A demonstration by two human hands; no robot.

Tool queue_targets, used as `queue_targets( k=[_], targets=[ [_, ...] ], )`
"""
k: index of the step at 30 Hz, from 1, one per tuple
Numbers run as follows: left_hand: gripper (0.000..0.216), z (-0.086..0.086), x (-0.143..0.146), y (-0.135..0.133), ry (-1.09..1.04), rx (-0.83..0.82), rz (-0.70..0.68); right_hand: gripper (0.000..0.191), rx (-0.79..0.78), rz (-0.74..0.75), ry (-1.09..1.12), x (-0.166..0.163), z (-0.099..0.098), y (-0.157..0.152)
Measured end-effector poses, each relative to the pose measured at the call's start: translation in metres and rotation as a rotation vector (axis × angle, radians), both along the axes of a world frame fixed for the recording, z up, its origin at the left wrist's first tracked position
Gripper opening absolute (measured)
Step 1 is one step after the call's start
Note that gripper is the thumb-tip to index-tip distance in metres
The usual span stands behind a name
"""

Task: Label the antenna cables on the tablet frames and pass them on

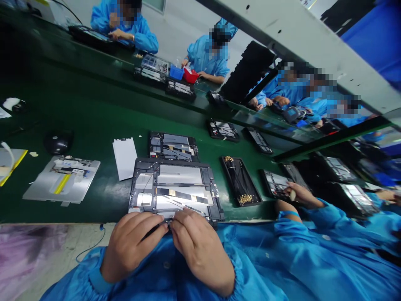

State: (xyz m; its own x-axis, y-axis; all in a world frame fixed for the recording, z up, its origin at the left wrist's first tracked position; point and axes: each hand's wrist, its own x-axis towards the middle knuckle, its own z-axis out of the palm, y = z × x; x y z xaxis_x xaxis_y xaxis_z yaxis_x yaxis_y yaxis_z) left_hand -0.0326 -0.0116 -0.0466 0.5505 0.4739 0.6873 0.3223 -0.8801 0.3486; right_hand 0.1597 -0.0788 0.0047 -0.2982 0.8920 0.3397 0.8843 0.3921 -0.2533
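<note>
A tablet housing (179,175) with silver plates, dark strips and thin black wires lies at the table's front edge. At its near edge, my left hand (131,242) is closed, its thumb and fingertips drawn together against the frame. Close beside it my right hand (196,248) is closed too, fingertips pinched at the same edge. What either pinch holds, if anything, is hidden by the fingers. A second tablet housing (173,146) sits just behind the first. To the right is a black tray (239,179) of thin black cables with gold-coloured ends.
On the left lie white sheets (124,156), a silver panel with a yellow strip (62,179) and a black mouse (58,142). A co-worker's hand (300,194) works on another housing at right. A raised glass shelf (200,100) runs behind.
</note>
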Motion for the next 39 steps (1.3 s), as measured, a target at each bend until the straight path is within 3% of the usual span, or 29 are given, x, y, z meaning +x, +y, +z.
queue_targets(
  k=[8, 19, 26, 30, 33, 35, 37, 39],
  targets=[
    [0.029, -0.005, 0.001, -0.001, 0.030, -0.031, 0.026, 0.018, 0.010, -0.018, 0.214, 0.010, 0.000, -0.003],
    [0.026, -0.003, 0.000, -0.001, 0.054, 0.003, 0.043, 0.017, 0.053, 0.007, 0.179, 0.009, 0.000, 0.007],
    [0.027, -0.001, 0.003, 0.003, 0.023, 0.035, 0.044, 0.024, 0.259, 0.218, 0.003, 0.020, -0.014, 0.004],
    [0.034, 0.017, 0.006, 0.000, -0.036, -0.002, 0.061, 0.021, 0.236, 0.370, -0.146, 0.027, 0.002, 0.009],
    [0.034, 0.037, 0.000, 0.009, -0.041, -0.067, 0.031, 0.026, 0.040, 0.540, -0.185, 0.033, 0.036, 0.044],
    [0.028, 0.043, -0.008, 0.033, -0.040, -0.127, 0.025, 0.028, -0.069, 0.607, -0.139, 0.035, 0.056, 0.090],
    [0.022, 0.035, -0.018, 0.073, -0.016, -0.173, 0.150, 0.023, -0.107, 0.608, -0.062, 0.033, 0.061, 0.152],
    [0.021, 0.012, -0.025, 0.121, 0.044, -0.199, 0.367, 0.016, -0.152, 0.563, -0.013, 0.025, 0.046, 0.222]
  ],
)
